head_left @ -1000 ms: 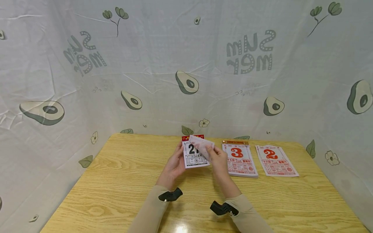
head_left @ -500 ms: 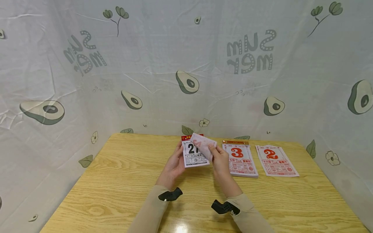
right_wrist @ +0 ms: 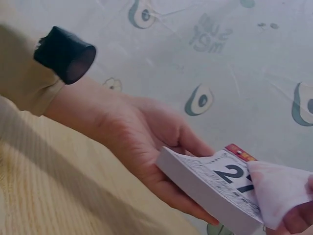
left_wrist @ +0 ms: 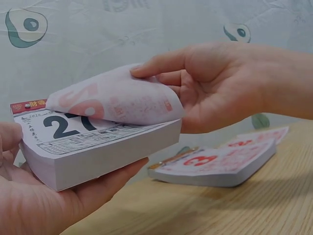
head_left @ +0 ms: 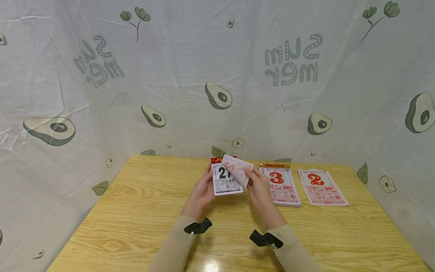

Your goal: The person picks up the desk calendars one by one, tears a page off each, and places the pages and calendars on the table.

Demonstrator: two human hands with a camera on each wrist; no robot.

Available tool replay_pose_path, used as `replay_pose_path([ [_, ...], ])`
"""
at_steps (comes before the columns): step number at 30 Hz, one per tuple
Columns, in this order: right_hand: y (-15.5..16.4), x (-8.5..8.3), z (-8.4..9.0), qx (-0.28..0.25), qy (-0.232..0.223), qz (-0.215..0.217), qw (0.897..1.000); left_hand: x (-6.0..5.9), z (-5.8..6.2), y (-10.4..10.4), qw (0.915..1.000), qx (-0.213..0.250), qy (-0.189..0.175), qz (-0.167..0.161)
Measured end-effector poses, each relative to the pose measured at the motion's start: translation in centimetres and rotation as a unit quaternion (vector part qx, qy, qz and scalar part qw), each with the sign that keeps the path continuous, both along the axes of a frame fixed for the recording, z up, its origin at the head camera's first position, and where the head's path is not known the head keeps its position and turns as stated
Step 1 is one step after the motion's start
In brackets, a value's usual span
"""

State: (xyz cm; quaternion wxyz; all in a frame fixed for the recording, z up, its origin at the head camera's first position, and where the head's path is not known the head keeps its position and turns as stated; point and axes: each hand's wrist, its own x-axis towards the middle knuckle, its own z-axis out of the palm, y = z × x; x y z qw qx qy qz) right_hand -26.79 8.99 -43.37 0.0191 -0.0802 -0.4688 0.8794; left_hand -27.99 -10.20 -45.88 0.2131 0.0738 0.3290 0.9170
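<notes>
My left hand (head_left: pixel 201 192) holds a thick tear-off calendar (left_wrist: pixel 112 159) from below, above the table. Its red header strip (head_left: pixel 216 160) is at the top, and a black 27 shows on the front page. My right hand (head_left: pixel 261 187) pinches a thin calendar sheet (head_left: pixel 239 172) by its right side, thumb on top. That sheet lies slantwise over the right part of the 27, curled, with a red number showing faintly through its back. In the left wrist view, the right hand's other fingers (left_wrist: pixel 178 83) are partly hidden behind the sheet.
To the right lies a second, larger tear-off calendar (head_left: pixel 285 190) with a red 3 and a gold header strip. Beside it is a loose sheet (head_left: pixel 324 190) with a red 2. The wooden table (head_left: pixel 142 211) backs onto an avocado-print curtain (head_left: pixel 190 68).
My right hand has moved slightly right, drawing the sheet with it, so more of the 27 page shows. The left hand and its calendar have barely shifted.
</notes>
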Motion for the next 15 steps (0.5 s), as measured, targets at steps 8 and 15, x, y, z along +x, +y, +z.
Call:
replay_pose_path([
  [8, 2.0, -0.5, 0.3, -0.046, -0.036, 0.117, 0.991, -0.1, 0.0, -0.4, 0.9998, 0.013, 0.009, -0.013],
  [15, 2.8, -0.7, 0.2, -0.071, -0.055, 0.172, 0.981, 0.0, 0.4, -0.5, 0.9999, -0.001, -0.002, -0.012],
])
